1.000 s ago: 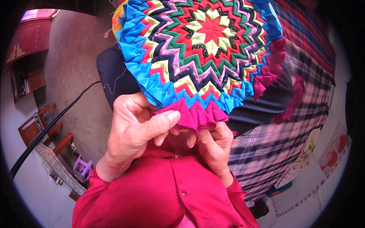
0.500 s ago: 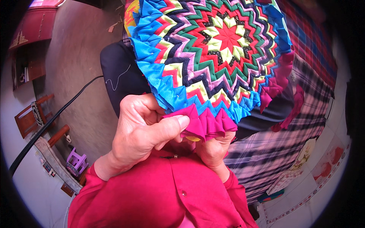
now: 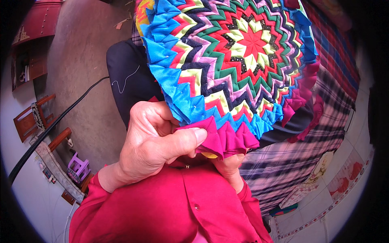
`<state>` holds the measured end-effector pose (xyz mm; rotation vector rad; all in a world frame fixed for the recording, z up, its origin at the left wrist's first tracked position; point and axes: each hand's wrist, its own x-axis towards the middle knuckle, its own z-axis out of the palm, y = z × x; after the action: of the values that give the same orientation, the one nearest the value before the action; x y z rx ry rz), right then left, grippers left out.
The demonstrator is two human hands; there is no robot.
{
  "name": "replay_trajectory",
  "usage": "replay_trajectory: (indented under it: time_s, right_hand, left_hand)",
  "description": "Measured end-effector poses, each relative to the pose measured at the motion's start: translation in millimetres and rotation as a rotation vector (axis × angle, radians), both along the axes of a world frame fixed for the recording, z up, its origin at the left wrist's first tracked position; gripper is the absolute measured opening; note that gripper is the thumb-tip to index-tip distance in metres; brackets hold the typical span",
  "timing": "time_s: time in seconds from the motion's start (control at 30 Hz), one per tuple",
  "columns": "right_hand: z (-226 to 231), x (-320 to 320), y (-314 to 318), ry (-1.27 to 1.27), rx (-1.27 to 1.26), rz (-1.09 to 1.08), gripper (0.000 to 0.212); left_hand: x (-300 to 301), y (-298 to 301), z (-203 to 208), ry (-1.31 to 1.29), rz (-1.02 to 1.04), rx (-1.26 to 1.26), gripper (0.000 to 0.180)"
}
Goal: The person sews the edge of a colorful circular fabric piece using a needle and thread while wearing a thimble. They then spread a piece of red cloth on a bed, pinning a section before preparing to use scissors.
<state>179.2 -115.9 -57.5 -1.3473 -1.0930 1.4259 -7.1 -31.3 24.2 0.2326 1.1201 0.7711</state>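
A round patchwork mat point(image 3: 221, 87) of folded cloth points fills the upper middle, ringed in red, yellow, green, lilac, navy and blue. Magenta points point(image 3: 227, 139) sit along part of its outer edge. My left hand point(image 3: 150, 139) is closed on the near edge, thumb on top of a magenta point and fingers curled beneath. Beneath the magenta points, my right hand point(image 3: 229, 167) holds the same edge from below; its fingers are mostly hidden by the cloth. A pale thread point(image 3: 123, 83) lies on the dark trouser leg point(image 3: 121, 67) left of the mat.
Plaid cloth point(image 3: 283, 174) covers the surface on my right, with more magenta pieces point(image 3: 312, 117) beside the mat. A black cable point(image 3: 60, 121) crosses the left side. Beyond it are a purple stool point(image 3: 79, 167) and wooden furniture point(image 3: 30, 121).
The mat has shifted slightly right and down, its magenta edge now lower. My left hand has moved a little right with it, and my right hand sits slightly lower.
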Motion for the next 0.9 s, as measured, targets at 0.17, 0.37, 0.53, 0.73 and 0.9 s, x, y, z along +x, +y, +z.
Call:
replay_trajectory:
  time_s: [0.17,0.37,0.53,0.73,0.9]
  right_hand:
    - [-2.6,0.7,-7.3,0.011,-0.045,-0.029,0.044]
    - [-2.3,-4.6,-4.1,0.071,-0.069,-0.111,0.042]
    - [13.1,-27.5,16.1,0.165,-0.091,-0.385,0.031]
    - [0.8,-31.5,12.1,0.082,0.09,-0.415,0.033]
    - [11.9,-33.8,19.1,0.082,0.114,-0.384,0.034]
  left_hand:
    - [1.3,0.4,1.8,-0.014,0.019,-0.011,0.007]
    - [-3.1,2.2,-1.1,-0.064,-0.017,-0.017,0.008]
    - [2.5,1.6,0.5,-0.015,0.031,0.007,0.007]
    - [4.5,1.2,-0.5,0.03,0.063,0.008,0.008]
    - [4.9,1.7,1.0,0.031,0.05,0.008,0.009]
